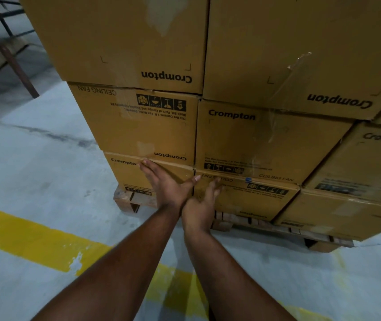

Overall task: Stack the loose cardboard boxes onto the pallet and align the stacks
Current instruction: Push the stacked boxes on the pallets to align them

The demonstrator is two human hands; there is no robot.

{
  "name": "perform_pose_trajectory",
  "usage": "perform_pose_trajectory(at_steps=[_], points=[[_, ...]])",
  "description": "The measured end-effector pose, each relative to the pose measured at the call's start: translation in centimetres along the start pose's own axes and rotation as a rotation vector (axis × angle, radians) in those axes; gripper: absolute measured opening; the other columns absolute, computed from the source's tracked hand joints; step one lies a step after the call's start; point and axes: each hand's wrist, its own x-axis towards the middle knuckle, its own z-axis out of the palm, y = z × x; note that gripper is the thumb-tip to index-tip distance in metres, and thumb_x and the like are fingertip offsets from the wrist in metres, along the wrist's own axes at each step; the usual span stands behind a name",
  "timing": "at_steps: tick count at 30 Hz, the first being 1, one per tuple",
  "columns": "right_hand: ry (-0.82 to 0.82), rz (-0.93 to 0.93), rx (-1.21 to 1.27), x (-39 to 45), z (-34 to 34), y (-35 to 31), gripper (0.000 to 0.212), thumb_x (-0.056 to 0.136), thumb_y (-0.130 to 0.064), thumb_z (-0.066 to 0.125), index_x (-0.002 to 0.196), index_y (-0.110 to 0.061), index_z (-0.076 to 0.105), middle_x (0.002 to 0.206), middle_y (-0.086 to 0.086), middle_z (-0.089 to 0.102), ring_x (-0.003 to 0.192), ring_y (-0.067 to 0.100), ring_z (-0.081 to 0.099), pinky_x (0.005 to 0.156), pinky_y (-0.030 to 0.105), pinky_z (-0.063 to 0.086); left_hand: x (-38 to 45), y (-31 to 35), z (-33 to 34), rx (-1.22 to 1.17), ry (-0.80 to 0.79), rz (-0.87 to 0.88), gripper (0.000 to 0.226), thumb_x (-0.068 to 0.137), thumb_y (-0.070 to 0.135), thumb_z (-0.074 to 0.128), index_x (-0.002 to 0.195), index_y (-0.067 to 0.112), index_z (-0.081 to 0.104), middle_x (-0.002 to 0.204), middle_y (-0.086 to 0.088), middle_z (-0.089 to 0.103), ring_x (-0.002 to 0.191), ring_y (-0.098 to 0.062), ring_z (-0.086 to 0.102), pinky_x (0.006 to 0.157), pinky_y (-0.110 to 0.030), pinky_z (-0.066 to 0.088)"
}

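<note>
Brown cardboard boxes printed "Crompton" stand stacked three high on a wooden pallet (127, 200). My left hand (164, 184) lies flat with straight fingers against the front of the bottom left box (124, 174). My right hand (202, 205) presses flat against the bottom middle box (254, 200), fingers pointing up along the seam between the two boxes. The two wrists touch each other. Above sit the middle-row boxes (143, 126) and the top-row boxes (120, 38). Neither hand grips anything.
More boxes of the same kind continue to the right (358, 172). A yellow painted line (34, 239) crosses the grey concrete floor in front of the pallet. A metal rack leg (18, 68) stands at the upper left.
</note>
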Motion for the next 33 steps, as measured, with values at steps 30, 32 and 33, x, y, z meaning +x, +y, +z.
perform_pose_trajectory(at_steps=[30, 32, 33], points=[[0.611, -0.46, 0.101, 1.6, -19.5, -15.1, 0.066, 0.09, -0.018, 0.07, 0.15, -0.031, 0.047, 0.148, -0.006, 0.043, 0.125, 0.012, 0.04, 0.087, 0.033, 0.04, -3.2, 14.8, -6.4, 0.521, -0.058, 0.681, 0.126, 0.085, 0.064, 0.07, 0.162, 0.018, -0.018, 0.162, 0.007, -0.043, 0.152, -0.017, -0.034, 0.125, -0.043, -0.002], [0.596, -0.416, 0.12, 1.8, -19.3, -14.6, 0.067, 0.091, -0.018, 0.072, 0.151, -0.03, 0.045, 0.152, -0.005, 0.042, 0.132, 0.019, 0.044, 0.089, 0.035, 0.046, -3.2, 14.7, -6.5, 0.549, -0.065, 0.647, 0.127, 0.085, 0.064, 0.07, 0.162, 0.017, -0.019, 0.161, 0.006, -0.044, 0.153, -0.02, -0.034, 0.126, -0.043, -0.001], [0.588, -0.383, 0.123, 1.9, -19.4, -14.3, 0.069, 0.092, -0.019, 0.072, 0.153, -0.03, 0.043, 0.154, -0.004, 0.04, 0.134, 0.022, 0.045, 0.091, 0.04, 0.051, -3.2, 14.6, -6.4, 0.565, -0.067, 0.624, 0.128, 0.085, 0.064, 0.07, 0.162, 0.016, -0.02, 0.16, 0.006, -0.046, 0.152, -0.021, -0.034, 0.126, -0.043, 0.0]])
